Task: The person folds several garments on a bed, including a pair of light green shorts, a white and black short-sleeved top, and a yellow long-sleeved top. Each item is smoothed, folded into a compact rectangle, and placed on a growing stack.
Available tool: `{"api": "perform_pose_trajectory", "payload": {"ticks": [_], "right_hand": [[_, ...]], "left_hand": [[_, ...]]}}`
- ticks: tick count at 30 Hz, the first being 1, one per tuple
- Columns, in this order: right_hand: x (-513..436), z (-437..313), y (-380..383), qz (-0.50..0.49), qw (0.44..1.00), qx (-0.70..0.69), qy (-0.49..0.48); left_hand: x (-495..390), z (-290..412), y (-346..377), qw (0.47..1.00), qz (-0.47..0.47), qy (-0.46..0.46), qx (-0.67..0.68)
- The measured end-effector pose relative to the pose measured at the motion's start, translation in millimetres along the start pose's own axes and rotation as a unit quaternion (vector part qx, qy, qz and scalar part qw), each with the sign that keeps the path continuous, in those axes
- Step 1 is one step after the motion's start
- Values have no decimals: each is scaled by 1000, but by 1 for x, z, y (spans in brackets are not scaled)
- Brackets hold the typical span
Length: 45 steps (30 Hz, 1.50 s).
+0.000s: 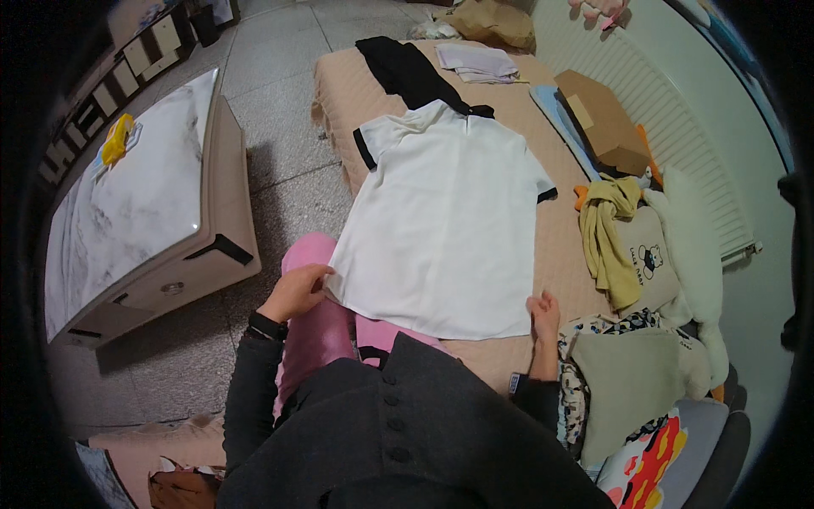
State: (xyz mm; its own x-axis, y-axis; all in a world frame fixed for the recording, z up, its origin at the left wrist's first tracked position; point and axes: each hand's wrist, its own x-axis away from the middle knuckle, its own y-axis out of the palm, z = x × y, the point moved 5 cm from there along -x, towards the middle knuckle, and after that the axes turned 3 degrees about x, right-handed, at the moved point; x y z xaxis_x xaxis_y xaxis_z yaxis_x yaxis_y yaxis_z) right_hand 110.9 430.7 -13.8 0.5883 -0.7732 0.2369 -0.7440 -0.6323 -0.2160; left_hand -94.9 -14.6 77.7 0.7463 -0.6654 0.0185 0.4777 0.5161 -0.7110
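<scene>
A white short-sleeved top with black sleeve cuffs lies spread out before me, its hem towards my body. Most of it rests on the peach quilted cover; the near left part drapes over my pink-clad knee. My left hand pinches the top's lower left corner between thumb and fingers. At the lower right corner, my right hand has its fingertips on the hem edge and grips it. Beyond the collar lies a black garment, partly covered by the top.
To the left stands a marble-topped table bearing a yellow packet. Along the right are a cardboard box, a mustard garment and several cushions. Folded pale cloth lies at the far end, near a radiator.
</scene>
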Motion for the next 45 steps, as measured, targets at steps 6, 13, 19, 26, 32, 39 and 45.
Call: {"api": "perform_pose_trajectory", "payload": {"ticks": [6, 13, 19, 26, 32, 39, 45], "right_hand": [[27, 6, 12, -71, 997, 1, -14], [42, -57, 93, -152, 986, -59, -30], [21, -79, 142, -427, 892, 83, -123], [-196, -69, 65, 40, 997, -23, -65], [-300, -44, 50, 140, 979, 141, 36], [-296, -83, 83, 53, 994, 91, -15], [-283, -177, 144, 66, 955, 136, -257]], "left_hand": [[-43, 101, 28, 980, -49, 152, 116], [-99, 174, 134, 972, -141, 130, 139], [-124, 99, 168, 950, -53, -45, 305], [-122, 58, 183, 919, -63, -174, 349], [-120, 55, 181, 951, -2, -78, 300], [-114, 59, 178, 961, -36, -75, 265], [-108, 75, 163, 946, -51, 8, 321]]}}
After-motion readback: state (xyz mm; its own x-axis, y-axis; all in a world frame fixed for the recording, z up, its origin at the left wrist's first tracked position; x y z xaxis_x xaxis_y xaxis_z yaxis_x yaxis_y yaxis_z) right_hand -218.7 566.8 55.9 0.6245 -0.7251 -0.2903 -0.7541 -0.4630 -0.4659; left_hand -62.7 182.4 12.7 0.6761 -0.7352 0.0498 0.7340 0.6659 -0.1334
